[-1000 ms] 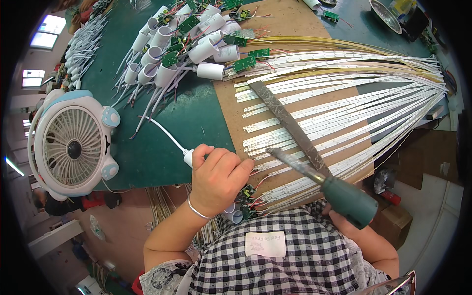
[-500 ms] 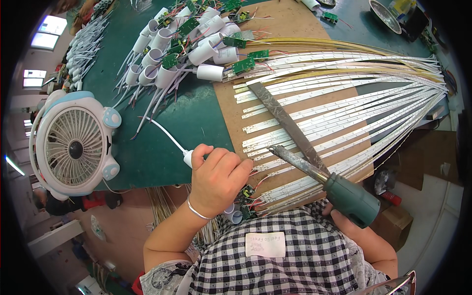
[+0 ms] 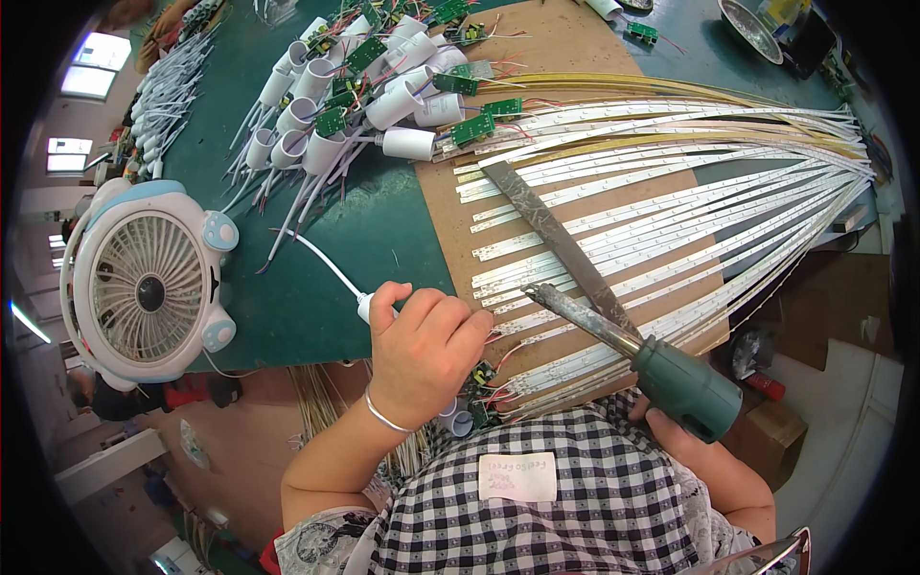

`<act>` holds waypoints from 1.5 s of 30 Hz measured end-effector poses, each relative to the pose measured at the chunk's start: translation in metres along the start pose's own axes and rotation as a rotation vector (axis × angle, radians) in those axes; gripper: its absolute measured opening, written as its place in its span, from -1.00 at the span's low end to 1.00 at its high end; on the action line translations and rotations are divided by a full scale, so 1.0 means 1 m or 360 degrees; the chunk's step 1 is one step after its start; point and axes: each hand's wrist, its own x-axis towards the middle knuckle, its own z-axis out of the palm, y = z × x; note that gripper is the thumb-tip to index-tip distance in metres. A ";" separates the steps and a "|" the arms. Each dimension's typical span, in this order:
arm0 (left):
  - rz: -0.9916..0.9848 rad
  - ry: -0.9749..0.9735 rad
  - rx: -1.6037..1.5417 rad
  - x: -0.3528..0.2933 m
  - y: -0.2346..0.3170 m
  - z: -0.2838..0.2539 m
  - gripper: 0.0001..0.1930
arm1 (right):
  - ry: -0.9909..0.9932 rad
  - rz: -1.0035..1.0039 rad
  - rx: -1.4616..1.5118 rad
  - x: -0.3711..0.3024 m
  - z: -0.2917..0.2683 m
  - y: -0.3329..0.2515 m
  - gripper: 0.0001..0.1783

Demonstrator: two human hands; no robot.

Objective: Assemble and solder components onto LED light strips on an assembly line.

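My left hand [image 3: 426, 355] is closed around a white plastic end cap [image 3: 365, 307], its cable trailing up and left over the table. Thin red wires show by its fingertips, at the ends of the LED strips [image 3: 613, 225]. A soldering iron [image 3: 690, 388] with a green handle and a worn metal shaft slants over the strips, its tip pointing up and left. My right hand [image 3: 665, 427] grips the handle from below, and most of its fingers are hidden. A flat dark metal bar [image 3: 551, 230] lies across the strips. Below my left hand is another white cap [image 3: 457, 420] with a circuit board [image 3: 479, 383].
Many white caps [image 3: 395, 103] with green circuit boards [image 3: 474, 128] are heaped at the back. A white and blue fan [image 3: 149, 287] stands at the left. The strips rest on a brown board [image 3: 446, 216] on the green table [image 3: 383, 230]. A metal dish [image 3: 750, 31] is far right.
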 end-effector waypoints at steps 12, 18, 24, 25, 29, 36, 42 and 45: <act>-0.0260 -0.0049 -0.0364 0.002 0.003 -0.007 -0.82 | -0.0008 -0.0035 -0.0061 -0.001 -0.001 0.004 -0.81; -0.0304 -0.0010 -0.0332 0.003 0.004 -0.002 -0.85 | -0.0127 -0.0067 -0.0024 -0.003 -0.004 0.010 -0.59; -0.0296 -0.0060 -0.0263 0.008 0.006 0.002 -0.86 | -0.0219 -0.0166 -0.0170 0.007 -0.002 -0.002 -0.69; -0.0290 -0.0069 -0.0259 0.009 0.005 0.002 -0.86 | -0.0244 -0.0176 -0.0159 0.009 -0.003 -0.007 -0.68; -0.0269 -0.0064 -0.0279 0.009 0.004 0.004 -0.85 | -0.0313 -0.0249 -0.0245 0.010 -0.005 -0.008 -0.63; -0.0259 -0.0080 -0.0267 0.010 0.005 0.004 -0.84 | -0.0293 -0.0393 -0.0380 0.011 -0.003 -0.011 -0.63; -0.0249 -0.0121 -0.0234 0.011 0.004 0.003 -0.85 | -0.0273 -0.0458 -0.0395 0.012 -0.004 -0.005 -0.62; -0.0249 -0.0157 -0.0214 0.013 0.004 0.002 -0.85 | -0.0243 -0.0434 -0.0431 0.011 -0.004 -0.006 -0.64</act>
